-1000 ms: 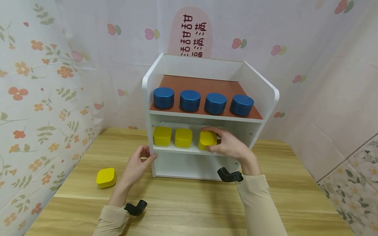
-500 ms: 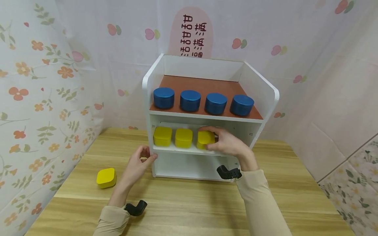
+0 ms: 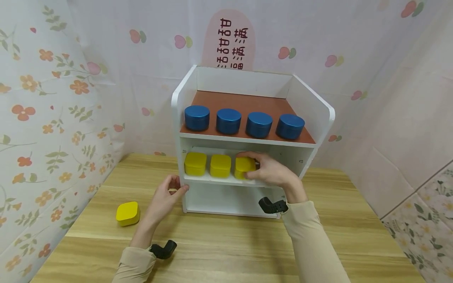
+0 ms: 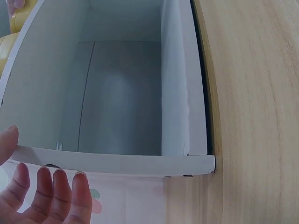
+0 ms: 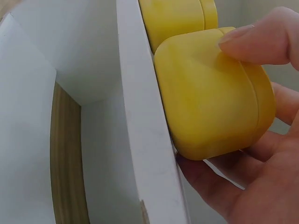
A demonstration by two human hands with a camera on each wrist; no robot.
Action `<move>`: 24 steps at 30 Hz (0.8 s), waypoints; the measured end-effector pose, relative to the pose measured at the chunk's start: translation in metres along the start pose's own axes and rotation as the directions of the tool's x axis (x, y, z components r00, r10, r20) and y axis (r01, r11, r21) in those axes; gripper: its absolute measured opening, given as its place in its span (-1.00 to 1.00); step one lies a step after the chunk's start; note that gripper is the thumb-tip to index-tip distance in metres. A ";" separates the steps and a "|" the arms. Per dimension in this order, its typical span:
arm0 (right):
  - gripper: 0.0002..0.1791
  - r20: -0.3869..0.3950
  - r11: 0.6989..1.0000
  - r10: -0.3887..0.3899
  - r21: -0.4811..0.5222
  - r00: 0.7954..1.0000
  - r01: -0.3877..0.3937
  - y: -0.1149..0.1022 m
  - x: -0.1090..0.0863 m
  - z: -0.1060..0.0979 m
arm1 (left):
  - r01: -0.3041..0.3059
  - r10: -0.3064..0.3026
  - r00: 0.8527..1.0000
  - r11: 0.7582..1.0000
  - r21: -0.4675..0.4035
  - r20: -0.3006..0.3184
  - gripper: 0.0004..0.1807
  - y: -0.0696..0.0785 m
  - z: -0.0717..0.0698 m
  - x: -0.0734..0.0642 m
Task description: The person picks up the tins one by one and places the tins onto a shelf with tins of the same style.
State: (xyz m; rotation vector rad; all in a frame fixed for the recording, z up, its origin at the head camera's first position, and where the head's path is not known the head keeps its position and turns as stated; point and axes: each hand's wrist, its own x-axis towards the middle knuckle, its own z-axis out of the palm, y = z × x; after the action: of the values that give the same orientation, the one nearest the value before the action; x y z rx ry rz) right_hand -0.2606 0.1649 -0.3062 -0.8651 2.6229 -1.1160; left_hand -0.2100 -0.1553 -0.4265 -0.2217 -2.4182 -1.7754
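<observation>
In the head view my right hand (image 3: 270, 169) holds a yellow rounded-square box (image 3: 244, 167) on the middle shelf, thumb at its front. The right wrist view shows that box (image 5: 210, 93) standing at the shelf's front edge, fingers behind and beside it. To its left stand two like boxes, a middle one (image 3: 220, 166) and an end one (image 3: 195, 163). My left hand (image 3: 168, 198) grips the left side panel of the white shelf unit (image 3: 179, 157); in the left wrist view the panel edge (image 4: 117, 163) runs between thumb and fingers.
Several round blue tins (image 3: 228, 120) stand in a row on the brown top shelf (image 3: 244, 100). Another yellow box (image 3: 127, 213) lies on the wooden table (image 3: 219, 247), left of the left forearm. A patterned curtain (image 3: 148, 78) hangs behind and at the sides.
My right hand has shifted the yellow box a little to the left along the middle shelf, nearer the other two. The left hand has stayed on the side panel.
</observation>
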 end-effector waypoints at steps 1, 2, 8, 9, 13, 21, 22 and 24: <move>-0.37 0.001 1.000 0.001 -0.003 1.000 -0.001 0.000 0.000 0.000 | 0.000 0.000 1.000 1.000 -0.002 0.001 -0.65 0.000 0.000 0.000; -0.36 0.001 1.000 0.003 -0.008 1.000 -0.003 0.000 0.000 0.000 | -0.001 0.001 1.000 1.000 -0.004 0.000 -0.65 0.000 0.000 0.000; -0.36 0.010 1.000 -0.007 -0.009 1.000 0.007 0.001 0.002 0.000 | 0.006 -0.006 1.000 1.000 -0.003 0.002 -0.64 0.001 -0.001 -0.001; -0.36 0.010 1.000 -0.012 -0.004 1.000 0.012 0.001 0.002 0.000 | 0.007 -0.007 1.000 1.000 -0.003 0.002 -0.64 0.001 -0.001 -0.001; -0.37 -0.008 1.000 -0.025 0.013 1.000 0.025 0.001 0.001 0.000 | 0.007 -0.007 1.000 1.000 -0.007 0.000 -0.65 0.000 -0.001 -0.001; -0.41 -0.104 0.998 -0.061 0.023 0.993 0.063 -0.006 -0.007 -0.003 | 0.006 -0.006 1.000 1.000 -0.006 -0.002 -0.64 0.001 -0.001 -0.001; -0.43 -0.117 0.998 -0.058 0.019 0.991 0.061 -0.008 -0.009 -0.004 | 0.006 -0.006 1.000 1.000 -0.008 -0.001 -0.64 0.000 -0.001 -0.001; -0.46 -0.140 0.998 -0.050 0.028 0.989 0.054 -0.011 -0.013 -0.005 | 0.004 -0.004 1.000 1.000 -0.011 0.001 -0.65 0.000 -0.001 0.000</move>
State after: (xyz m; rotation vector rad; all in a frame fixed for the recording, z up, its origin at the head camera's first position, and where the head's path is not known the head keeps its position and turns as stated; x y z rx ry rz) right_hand -0.2466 0.1697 -0.2962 -0.8843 2.6997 -1.2718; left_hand -0.2100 -0.1564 -0.4265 -0.2194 -2.4118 -1.7909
